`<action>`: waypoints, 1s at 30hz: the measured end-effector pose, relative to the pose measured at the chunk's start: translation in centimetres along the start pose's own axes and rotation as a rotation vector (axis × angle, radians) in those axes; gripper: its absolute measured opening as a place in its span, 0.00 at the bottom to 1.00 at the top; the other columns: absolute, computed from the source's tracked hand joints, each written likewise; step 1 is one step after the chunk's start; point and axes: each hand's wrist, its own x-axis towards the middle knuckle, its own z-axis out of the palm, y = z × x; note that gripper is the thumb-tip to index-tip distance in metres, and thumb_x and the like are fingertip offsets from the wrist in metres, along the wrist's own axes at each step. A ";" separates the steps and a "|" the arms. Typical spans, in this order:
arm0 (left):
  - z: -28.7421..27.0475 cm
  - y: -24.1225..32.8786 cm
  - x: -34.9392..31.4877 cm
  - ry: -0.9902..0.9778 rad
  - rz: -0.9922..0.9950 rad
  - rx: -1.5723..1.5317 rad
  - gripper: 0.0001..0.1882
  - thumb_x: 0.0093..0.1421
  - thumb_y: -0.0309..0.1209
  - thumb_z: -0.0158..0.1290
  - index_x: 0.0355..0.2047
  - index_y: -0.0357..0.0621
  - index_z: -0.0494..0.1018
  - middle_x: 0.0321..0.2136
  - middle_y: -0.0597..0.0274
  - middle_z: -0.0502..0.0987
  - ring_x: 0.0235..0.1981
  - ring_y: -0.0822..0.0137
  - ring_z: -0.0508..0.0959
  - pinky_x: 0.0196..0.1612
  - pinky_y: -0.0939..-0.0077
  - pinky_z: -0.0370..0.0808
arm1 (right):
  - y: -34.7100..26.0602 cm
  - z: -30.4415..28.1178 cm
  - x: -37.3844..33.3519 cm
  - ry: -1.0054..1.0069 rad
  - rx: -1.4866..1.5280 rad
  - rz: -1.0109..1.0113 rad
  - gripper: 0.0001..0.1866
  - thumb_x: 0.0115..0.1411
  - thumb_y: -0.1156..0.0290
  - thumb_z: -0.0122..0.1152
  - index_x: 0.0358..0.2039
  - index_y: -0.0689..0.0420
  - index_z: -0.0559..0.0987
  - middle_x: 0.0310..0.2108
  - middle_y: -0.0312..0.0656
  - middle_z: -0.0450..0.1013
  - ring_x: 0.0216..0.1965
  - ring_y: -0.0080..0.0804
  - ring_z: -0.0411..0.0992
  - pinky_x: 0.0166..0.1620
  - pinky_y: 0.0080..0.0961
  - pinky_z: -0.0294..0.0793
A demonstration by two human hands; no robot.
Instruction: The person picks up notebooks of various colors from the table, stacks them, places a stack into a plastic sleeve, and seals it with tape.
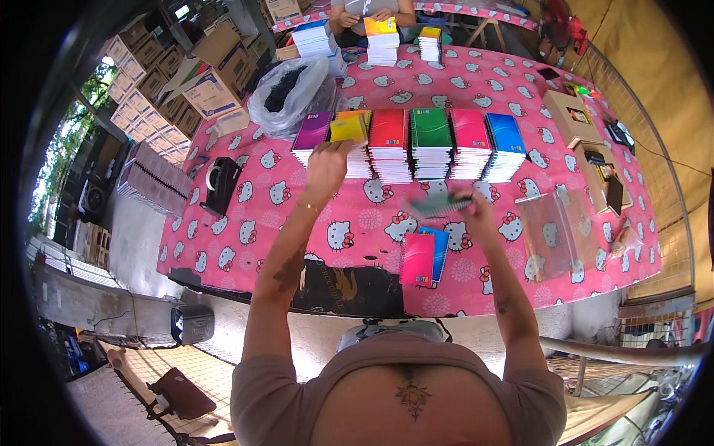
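Note:
My left hand (327, 169) grips the near edge of a yellow spiral notebook (348, 129), which sits slightly askew over the yellow stack. My right hand (477, 209) holds a green spiral notebook (440, 205), blurred by motion, above the table. Below it, a pink notebook (418, 258) lies partly over a blue notebook (439, 244). Beside the yellow pile, a row of notebook stacks runs across the table: purple (312, 132), red (390, 134), green (431, 132), pink (470, 132) and blue (505, 135).
A pink patterned cloth covers the table (297, 230). On the left are a tape dispenser (222, 186) and a plastic bag (290, 97); on the right, a clear plastic sheet (552, 234) and cardboard boxes (601, 177). Across the table, a person (372, 15) sits behind more notebook stacks (381, 46).

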 end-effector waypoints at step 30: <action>-4.3 12.7 -7.3 0.106 0.260 -0.246 0.27 0.54 0.23 0.55 0.57 0.42 0.73 0.46 0.51 0.76 0.37 0.54 0.78 0.41 0.59 0.75 | -0.8 4.0 -11.6 -0.291 -0.708 0.015 0.17 0.56 0.70 0.62 0.47 0.47 0.80 0.41 0.36 0.75 0.49 0.41 0.73 0.56 0.46 0.66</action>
